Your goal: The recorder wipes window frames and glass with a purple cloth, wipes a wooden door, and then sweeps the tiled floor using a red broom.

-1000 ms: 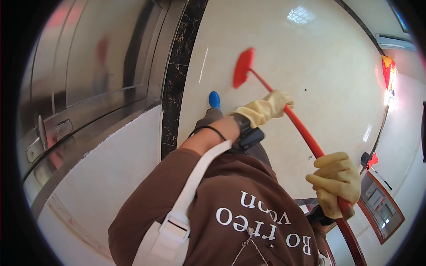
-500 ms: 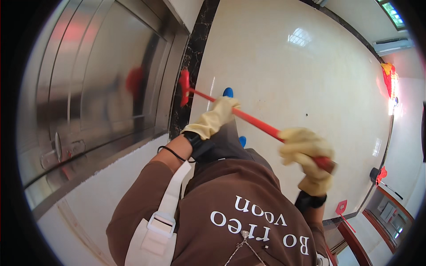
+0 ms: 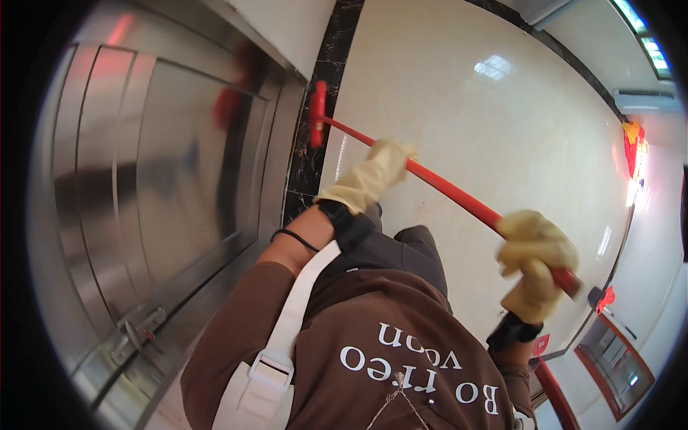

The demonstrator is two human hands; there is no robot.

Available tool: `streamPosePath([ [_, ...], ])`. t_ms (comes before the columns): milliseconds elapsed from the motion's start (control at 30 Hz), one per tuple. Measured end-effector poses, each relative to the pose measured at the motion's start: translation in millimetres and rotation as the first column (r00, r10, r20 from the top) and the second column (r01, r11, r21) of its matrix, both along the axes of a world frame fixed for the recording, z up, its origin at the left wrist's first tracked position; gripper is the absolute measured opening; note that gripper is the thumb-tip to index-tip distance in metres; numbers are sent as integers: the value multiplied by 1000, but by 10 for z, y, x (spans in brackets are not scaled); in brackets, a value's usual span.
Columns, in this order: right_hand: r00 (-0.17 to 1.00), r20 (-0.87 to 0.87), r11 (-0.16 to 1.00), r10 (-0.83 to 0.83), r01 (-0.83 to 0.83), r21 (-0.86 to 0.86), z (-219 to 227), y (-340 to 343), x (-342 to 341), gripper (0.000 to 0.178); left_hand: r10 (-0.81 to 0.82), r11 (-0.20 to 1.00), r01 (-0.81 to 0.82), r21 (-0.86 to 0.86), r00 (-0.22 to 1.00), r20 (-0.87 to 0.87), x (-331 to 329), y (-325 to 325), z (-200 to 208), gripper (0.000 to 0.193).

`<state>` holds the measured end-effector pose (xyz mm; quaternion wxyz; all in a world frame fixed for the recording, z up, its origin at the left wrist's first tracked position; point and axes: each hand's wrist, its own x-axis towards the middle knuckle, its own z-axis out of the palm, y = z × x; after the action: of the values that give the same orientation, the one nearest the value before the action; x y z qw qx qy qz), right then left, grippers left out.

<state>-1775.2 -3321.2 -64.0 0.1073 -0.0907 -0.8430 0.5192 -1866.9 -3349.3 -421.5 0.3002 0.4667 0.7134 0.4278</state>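
Observation:
Both my hands wear cream-coloured rubber gloves. A red long-handled floor tool [image 3: 455,192] slants across in front of me. Its narrow red crosswise head lies at the far left, over the dark marble border [image 3: 331,54] beside the metal door [image 3: 179,158]; bristles or cloth on it cannot be made out. Closed around the shaft partway down is my left hand [image 3: 390,161], nearer the head. My right hand [image 3: 537,247] grips the upper part, and the brownish end of the handle sticks out past it. Slight motion blur covers both gloves.
Pale glossy floor tiles [image 3: 459,107] stretch ahead and right. The door's handle [image 3: 140,330] juts out at the lower left. To the right are a red dustpan [image 3: 540,345], a brown-framed glass cabinet [image 3: 615,365] and a red-and-yellow cloth [image 3: 632,147] by the wall.
Both hands have moved to the right. The tool's head has shifted farther ahead and slightly right, along the dark border. My blue shoe tips have dropped out of sight.

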Motion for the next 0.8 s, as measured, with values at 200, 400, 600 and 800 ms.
streamPosePath([
  [200,915,366,981,-172,124,152,-259,-182,-54,24,-104,954,103,280,995,-10,-174,240,-866,17],
  [400,986,166,893,0,-74,444,566,-223,-451,25,-260,907,217,360,963,74,236,1129,377,20],
  [600,946,-143,854,292,-191,484,891,99,9,6,-126,936,115,333,992,14,141,567,1231,20],
  [800,976,203,992,-74,52,112,-340,461,-613,27,-21,977,13,211,999,37,-870,626,-872,20],
])
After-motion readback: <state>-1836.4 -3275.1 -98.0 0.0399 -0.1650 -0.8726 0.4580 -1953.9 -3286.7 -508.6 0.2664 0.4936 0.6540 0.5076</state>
